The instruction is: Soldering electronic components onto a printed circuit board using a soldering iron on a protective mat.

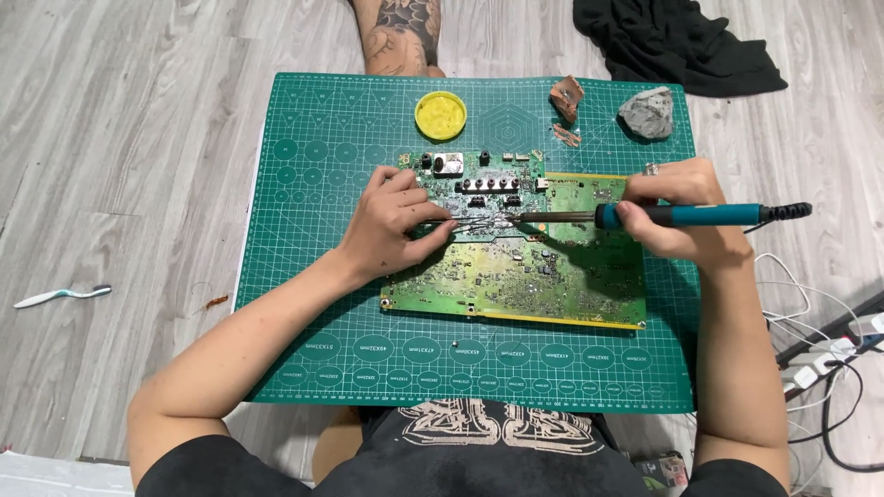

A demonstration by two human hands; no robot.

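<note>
Grey wood-look floor [138, 138], with one green cutting mat [304, 276] laid on it. Far left of the left hand, off the mat: one white toothbrush [63, 294].

Left hand [396, 225] pressed flat on one green circuit board [516, 276], fingertips pinched narrow on a thin silvery strand, probably solder wire [479, 224]. Beyond the left hand: one round yellow tin [440, 115].

Between the hands: the iron's hot metal tip, touching or nearly touching the board just beside the left fingertips. Risk, judged from this: burnt fingertips through that closeness; scorched pads or bridged joints through lingering heat.

Right hand [686, 216] wrapped around the teal handle of one soldering iron [681, 215], held level. Beyond the right hand: two coppery scraps [566, 97], one grey stone-like lump [646, 113], one black cloth [672, 41]. Right of the wrist: loose white and black cables [820, 359], count unclear; a snag there could jerk the iron.
</note>
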